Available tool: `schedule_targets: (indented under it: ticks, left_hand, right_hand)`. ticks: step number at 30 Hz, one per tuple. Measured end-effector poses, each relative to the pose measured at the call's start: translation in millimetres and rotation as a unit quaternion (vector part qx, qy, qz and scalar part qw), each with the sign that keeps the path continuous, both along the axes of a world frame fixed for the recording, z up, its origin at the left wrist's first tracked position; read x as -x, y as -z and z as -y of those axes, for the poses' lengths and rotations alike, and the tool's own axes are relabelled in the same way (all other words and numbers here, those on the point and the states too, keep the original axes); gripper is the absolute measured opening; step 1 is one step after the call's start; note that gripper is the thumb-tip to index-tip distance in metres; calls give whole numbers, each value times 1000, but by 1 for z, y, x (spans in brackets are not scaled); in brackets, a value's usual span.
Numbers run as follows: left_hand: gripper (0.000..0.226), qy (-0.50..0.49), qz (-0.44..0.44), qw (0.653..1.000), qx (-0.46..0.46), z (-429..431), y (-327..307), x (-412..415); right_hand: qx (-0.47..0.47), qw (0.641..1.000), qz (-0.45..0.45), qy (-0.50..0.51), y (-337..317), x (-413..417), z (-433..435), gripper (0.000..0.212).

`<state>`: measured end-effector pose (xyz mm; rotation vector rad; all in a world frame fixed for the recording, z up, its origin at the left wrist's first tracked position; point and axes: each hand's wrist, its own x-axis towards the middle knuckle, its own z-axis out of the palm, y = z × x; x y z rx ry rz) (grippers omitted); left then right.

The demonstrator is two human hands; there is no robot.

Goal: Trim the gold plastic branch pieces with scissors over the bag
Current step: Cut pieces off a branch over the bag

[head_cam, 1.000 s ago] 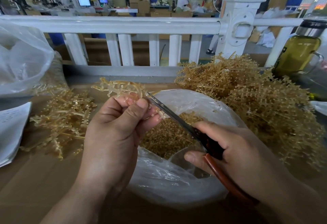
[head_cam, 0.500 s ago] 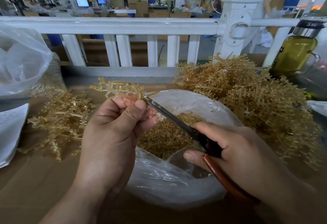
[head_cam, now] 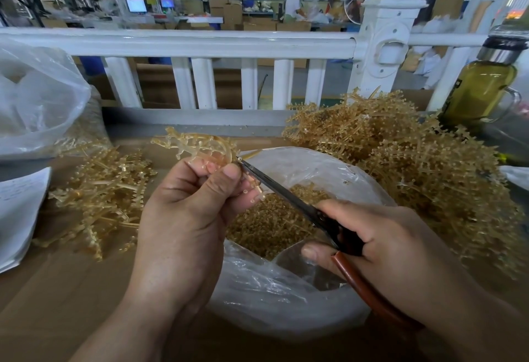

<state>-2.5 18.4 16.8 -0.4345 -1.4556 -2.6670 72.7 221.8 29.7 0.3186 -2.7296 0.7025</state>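
Note:
My left hand (head_cam: 186,218) pinches a gold plastic branch piece (head_cam: 200,147) between thumb and fingers, just above the left rim of the clear plastic bag (head_cam: 272,298). My right hand (head_cam: 386,241) grips the scissors (head_cam: 286,192) by their brown handles. The dark blades point up and left, and their tip touches the branch beside my left thumb. Small gold cut bits (head_cam: 272,218) lie heaped inside the open bag under the blades.
A big pile of gold branches (head_cam: 415,161) lies to the right of the bag, a smaller pile (head_cam: 106,190) to the left. A white railing (head_cam: 200,46) runs along the back. A bottle of yellow liquid (head_cam: 478,89) stands far right; another plastic bag (head_cam: 37,104) and papers (head_cam: 20,212) sit far left.
The scissor tip has slid up and left along the branch, closer to my left thumb. Both hands otherwise stay in place over the bag.

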Motion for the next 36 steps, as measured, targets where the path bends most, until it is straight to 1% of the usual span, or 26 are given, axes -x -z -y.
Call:
schedule_targets:
  ticks: [8, 10, 14, 18, 22, 25, 27, 34, 36]
  left_hand:
    - [17, 3, -7, 1000, -1, -1, 1, 0]
    - [19, 7, -5, 1000, -3, -2, 1, 0]
    - [15, 16, -5, 1000, -14, -1, 2, 0]
    - [10, 33, -9, 999, -7, 0, 2, 0]
    - [10, 47, -7, 999, -2, -1, 2, 0]
    - [15, 54, -9, 998, 0, -1, 1, -1]
    - [10, 63, -13, 998, -1, -1, 0, -2]
    - [15, 64, -8, 998, 7, -3, 0, -1]
    - [13, 59, -14, 998, 15, -2, 1, -1]
  right_hand:
    - [-4, 1000, -10, -10, -1, -1, -1, 34]
    - [-3, 1000, -11, -9, -2, -2, -2, 37]
    - [1, 1000, -7, -14, -1, -1, -2, 41]
    - [-13, 1000, -7, -15, 1, 0, -3, 51]
    - [-3, 1000, -15, -12, 3, 0, -2, 47]
    - [1, 999, -30, -12, 3, 0, -1, 42]
    - [5, 999, -38, -10, 2, 0, 0, 42]
    - [31, 999, -31, -12, 2, -1, 0, 43]
    - [26, 999, -30, -14, 2, -1, -1, 41]
